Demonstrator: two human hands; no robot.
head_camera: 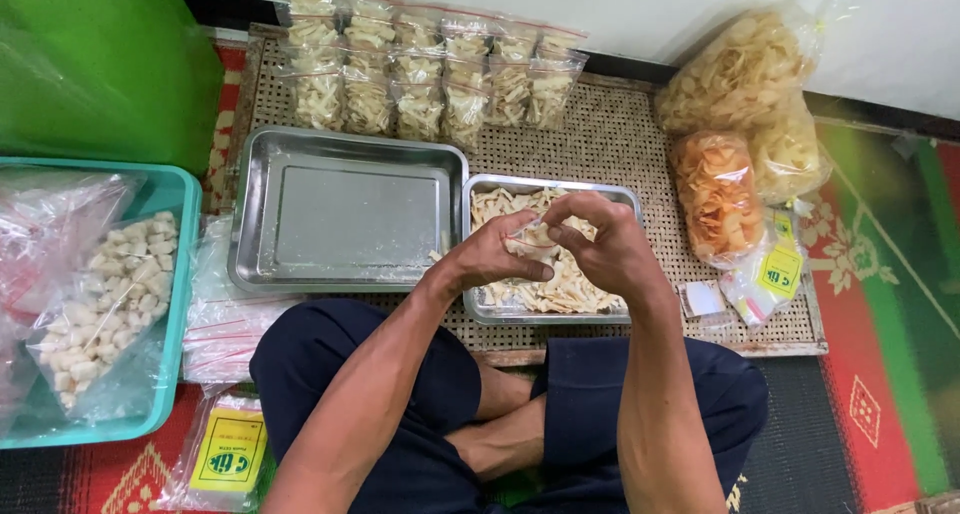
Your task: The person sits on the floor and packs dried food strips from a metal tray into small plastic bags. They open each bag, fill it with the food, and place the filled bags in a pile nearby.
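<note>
- Clear thin plastic, a small zip bag [533, 242] with a red seal line, is pinched between both hands just above the smaller steel tray [480, 309], near the front edge of the woven mat [640, 144].
- The left hand [487, 256] has its fingers [510, 226] curled closed on the bag's left side; the right hand [603, 249] has its fingers [563, 214] bent over and closed on the top edge from the other side.
- I would judge the bag very light, limp and a little slippery; it looks best taken at the stiffer seal strip along the mouth, not by the loose film below.
- The pale chips [560, 289] heaped in that tray look dry, brittle and easy to snap, so they want a gentle hold.
- Beside it, to the left, sits a larger steel tray [345, 214] holding only crumbs.
- A row of filled small bags [420, 74] stands along the mat's far edge, by the wall.
- Large bags of crackers [740, 84] lie at the mat's right side.
- A teal tub [185, 234] with a bag of white pieces [110, 294] sits on the floor to the left, with flat unused bags [225, 324] next to it.
</note>
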